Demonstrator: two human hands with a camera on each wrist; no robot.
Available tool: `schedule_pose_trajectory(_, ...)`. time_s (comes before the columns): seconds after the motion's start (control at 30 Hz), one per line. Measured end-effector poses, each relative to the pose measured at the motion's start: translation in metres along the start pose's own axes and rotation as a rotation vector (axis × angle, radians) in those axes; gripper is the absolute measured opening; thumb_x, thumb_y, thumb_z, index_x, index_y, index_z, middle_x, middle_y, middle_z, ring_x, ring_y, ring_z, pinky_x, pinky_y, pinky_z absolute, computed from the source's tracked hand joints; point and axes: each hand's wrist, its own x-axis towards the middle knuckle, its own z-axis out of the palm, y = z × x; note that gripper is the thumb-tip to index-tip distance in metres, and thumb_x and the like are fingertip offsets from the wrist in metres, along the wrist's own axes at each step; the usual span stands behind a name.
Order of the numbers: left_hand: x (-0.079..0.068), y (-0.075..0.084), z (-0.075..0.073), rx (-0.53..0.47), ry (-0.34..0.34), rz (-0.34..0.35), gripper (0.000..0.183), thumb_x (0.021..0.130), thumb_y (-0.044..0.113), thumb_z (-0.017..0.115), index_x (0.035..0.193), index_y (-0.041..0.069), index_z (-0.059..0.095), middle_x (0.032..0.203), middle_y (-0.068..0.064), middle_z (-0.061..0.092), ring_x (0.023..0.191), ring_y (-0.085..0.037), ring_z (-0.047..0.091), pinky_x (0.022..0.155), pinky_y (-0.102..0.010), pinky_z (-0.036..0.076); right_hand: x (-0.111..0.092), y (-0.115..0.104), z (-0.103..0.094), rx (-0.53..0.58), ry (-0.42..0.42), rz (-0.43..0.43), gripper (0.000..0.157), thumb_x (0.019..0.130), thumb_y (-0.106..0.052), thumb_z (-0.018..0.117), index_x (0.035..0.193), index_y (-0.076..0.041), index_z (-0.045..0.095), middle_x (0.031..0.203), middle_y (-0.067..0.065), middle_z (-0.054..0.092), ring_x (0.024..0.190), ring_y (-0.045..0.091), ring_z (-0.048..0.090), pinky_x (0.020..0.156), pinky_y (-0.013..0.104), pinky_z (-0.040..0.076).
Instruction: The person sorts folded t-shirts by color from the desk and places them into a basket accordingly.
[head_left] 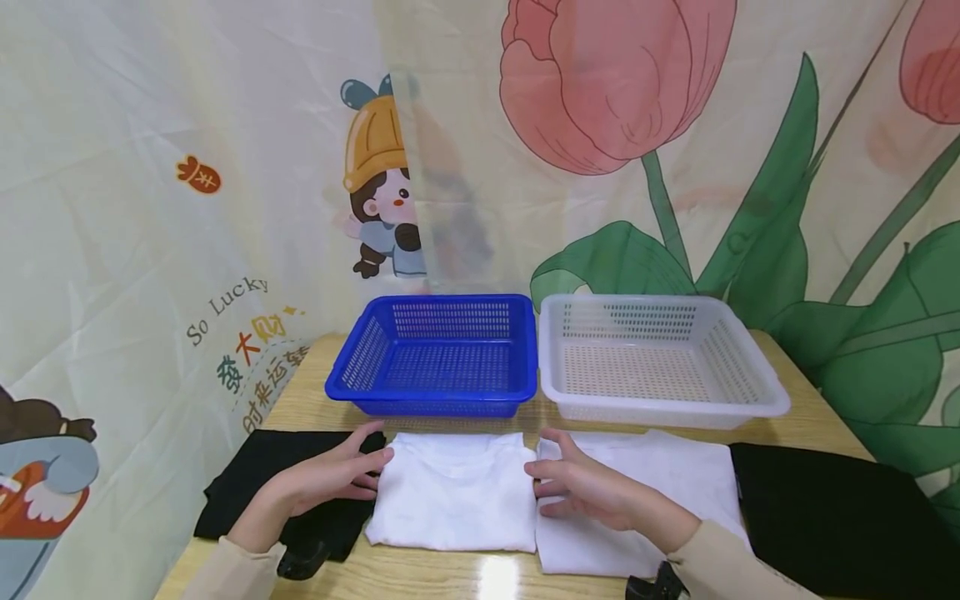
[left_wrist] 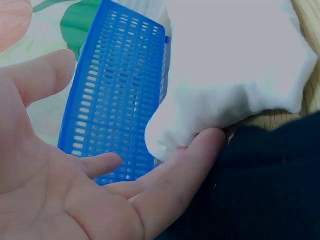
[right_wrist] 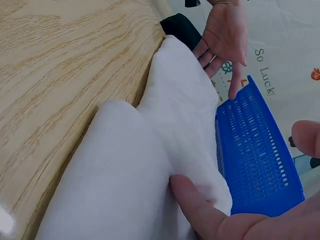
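Observation:
A folded white shirt (head_left: 456, 508), its neckline at the far edge, lies on the table between both hands. At its left side is my left hand (head_left: 324, 479), fingers spread and relaxed; in the left wrist view a fingertip (left_wrist: 212, 140) meets the shirt's edge. My right hand (head_left: 588, 486) is at the opposite side, thumb raised away from the loosely bent fingers. The right wrist view shows a fingertip (right_wrist: 182, 187) in the crease between this shirt and a second folded white garment (head_left: 652, 533). Neither hand grips the cloth.
Behind the clothes stand a blue basket (head_left: 431, 408) and a white basket (head_left: 667, 414), side by side with nothing in them. Folded black garments lie at far left (head_left: 262, 462) and far right (head_left: 832, 517). A printed curtain (head_left: 465, 125) hangs behind the wooden table (head_left: 442, 575).

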Motion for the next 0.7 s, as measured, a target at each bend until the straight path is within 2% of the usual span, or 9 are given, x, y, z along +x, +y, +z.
schedule_pose_trajectory(0.2,0.007,-0.002,0.007,-0.023,-0.033,0.007,0.084,0.110,0.043,0.058,0.170,0.018,0.006,0.162,-0.032,0.030,0.138,-0.047,0.051,0.107,-0.058,0.051,0.011,0.003,0.002,0.077,-0.047,0.007,0.093,0.100,-0.024,0.070,0.165,-0.007,0.006,0.143,0.034,0.051,0.131,0.041,0.058,0.112,0.057,0.048)
schedule_pose_trajectory(0.33,0.010,-0.003,0.009,-0.061,-0.048,0.028,0.082,0.109,0.039,0.061,0.169,0.019,0.009,0.155,-0.031,0.038,0.138,-0.045,0.051,0.105,-0.057,0.053,0.019,0.008,0.005,0.092,-0.047,-0.014,0.089,0.099,-0.020,0.070,0.166,-0.009,0.012,0.145,0.035,0.048,0.133,0.042,0.056,0.113,0.059,0.046)
schedule_pose_trajectory(0.43,0.011,-0.006,0.010,-0.089,-0.084,0.048,0.080,0.109,0.034,0.062,0.169,0.017,0.012,0.148,-0.028,0.047,0.134,-0.038,0.056,0.104,-0.052,0.055,0.024,0.012,0.007,0.096,-0.064,-0.033,0.086,0.098,-0.015,0.069,0.166,-0.011,0.016,0.147,0.035,0.043,0.129,0.039,0.058,0.113,0.058,0.046)
schedule_pose_trajectory(0.53,0.013,-0.009,0.010,-0.118,-0.132,0.079,0.077,0.109,0.028,0.063,0.168,0.015,0.015,0.140,-0.024,0.055,0.127,-0.031,0.060,0.100,-0.047,0.056,0.028,0.016,0.009,0.099,-0.096,-0.055,0.083,0.099,-0.011,0.068,0.167,-0.012,0.019,0.147,0.030,0.041,0.125,0.033,0.059,0.113,0.053,0.047)
schedule_pose_trajectory(0.7,0.019,-0.014,0.015,-0.128,-0.189,0.143,0.085,0.108,0.020,0.065,0.169,0.021,0.007,0.142,-0.023,0.057,0.127,-0.032,0.062,0.101,-0.047,0.055,0.038,0.021,0.014,0.035,-0.105,-0.102,0.086,0.098,-0.010,0.069,0.169,-0.014,0.020,0.126,0.016,0.061,0.106,0.020,0.064,0.096,0.037,0.053)
